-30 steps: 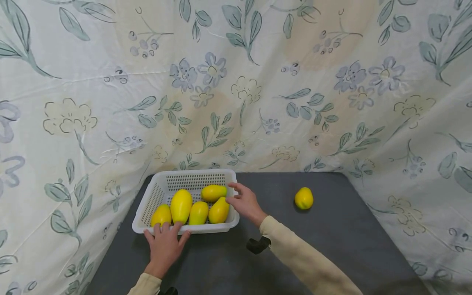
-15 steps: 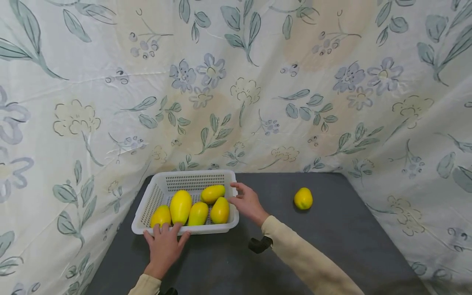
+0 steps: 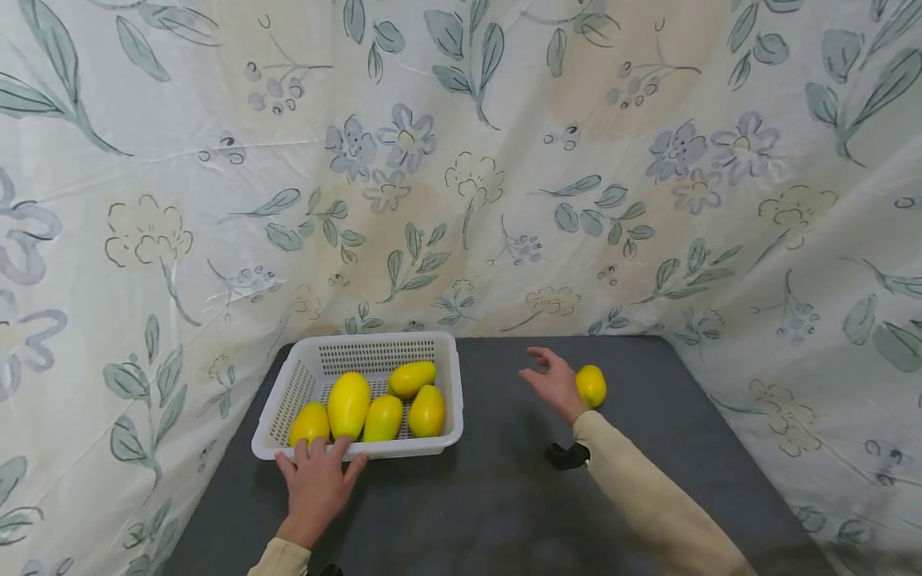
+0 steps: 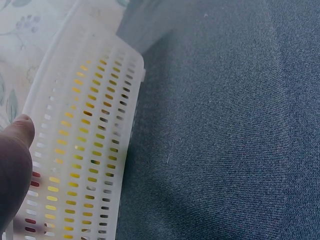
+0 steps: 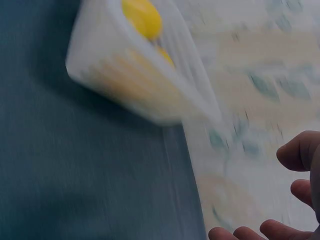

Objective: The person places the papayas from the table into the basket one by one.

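Observation:
A white plastic basket (image 3: 457, 384) with slotted walls stands at the table's left, holding several yellow mangoes (image 3: 349, 404). My left hand (image 3: 317, 484) grips its near rim, fingers over the edge; the left wrist view shows the thumb (image 4: 19, 132) against the outside of the wall (image 4: 90, 135). Right of the basket, my right hand (image 3: 556, 386) hovers above the table with parted, loosely bent fingers and holds nothing. One more mango (image 3: 592, 386) lies on the table just beyond that hand, partly covered by it. In the right wrist view the basket (image 5: 165, 95) is blurred.
Under everything lies a dark grey table (image 3: 490, 512). A floral-print cloth (image 3: 475, 240) hangs behind it and along both sides, close to the table's edges. Black wrist straps (image 3: 567, 456) sit on the sleeves.
My right hand has left the basket's right end and moved right, towards the lone mango. Earlier, the mango nearest that hand settled lower inside the basket. My left hand stays on the rim.

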Demonstrator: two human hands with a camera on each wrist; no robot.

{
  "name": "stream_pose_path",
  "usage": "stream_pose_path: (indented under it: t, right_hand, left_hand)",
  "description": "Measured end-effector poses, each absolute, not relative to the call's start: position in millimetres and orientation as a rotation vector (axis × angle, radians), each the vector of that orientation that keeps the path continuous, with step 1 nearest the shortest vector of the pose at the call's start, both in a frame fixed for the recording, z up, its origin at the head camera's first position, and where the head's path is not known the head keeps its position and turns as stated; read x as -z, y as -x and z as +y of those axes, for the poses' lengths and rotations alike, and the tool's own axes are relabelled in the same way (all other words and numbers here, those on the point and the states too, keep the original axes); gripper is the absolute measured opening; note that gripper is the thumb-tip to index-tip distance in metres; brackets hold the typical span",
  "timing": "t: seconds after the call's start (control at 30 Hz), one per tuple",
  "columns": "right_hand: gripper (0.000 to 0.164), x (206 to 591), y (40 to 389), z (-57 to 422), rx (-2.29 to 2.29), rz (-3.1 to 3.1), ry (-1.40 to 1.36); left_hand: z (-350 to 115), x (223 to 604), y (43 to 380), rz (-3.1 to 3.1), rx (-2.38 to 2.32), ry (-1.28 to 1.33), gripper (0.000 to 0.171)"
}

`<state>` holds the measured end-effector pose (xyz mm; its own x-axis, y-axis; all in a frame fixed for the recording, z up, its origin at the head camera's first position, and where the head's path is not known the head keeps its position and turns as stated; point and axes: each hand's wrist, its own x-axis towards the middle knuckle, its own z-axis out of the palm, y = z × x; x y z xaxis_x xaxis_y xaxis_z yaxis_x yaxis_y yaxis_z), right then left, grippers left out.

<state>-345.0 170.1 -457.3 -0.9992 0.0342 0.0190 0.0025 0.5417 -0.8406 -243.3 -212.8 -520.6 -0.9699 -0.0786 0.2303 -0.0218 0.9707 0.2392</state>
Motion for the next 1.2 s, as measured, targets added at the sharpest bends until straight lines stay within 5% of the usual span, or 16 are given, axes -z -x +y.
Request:
stream_pose_path:
  t: [0.47, 1.2]
  right_hand:
    - [0.057, 462.3, 340.4, 278.1, -1.388, -2.654, 0.563]
    - [0.059, 509.0, 349.9, 286.4, -1.199, -2.804, 0.561]
  left_hand:
    - [-221.2, 517.6, 239.5, -2.84, 0.334, -0.028, 0.046]
    - [-221.9, 528.3, 236.4, -2.817, 0.331, -0.03, 0.045]
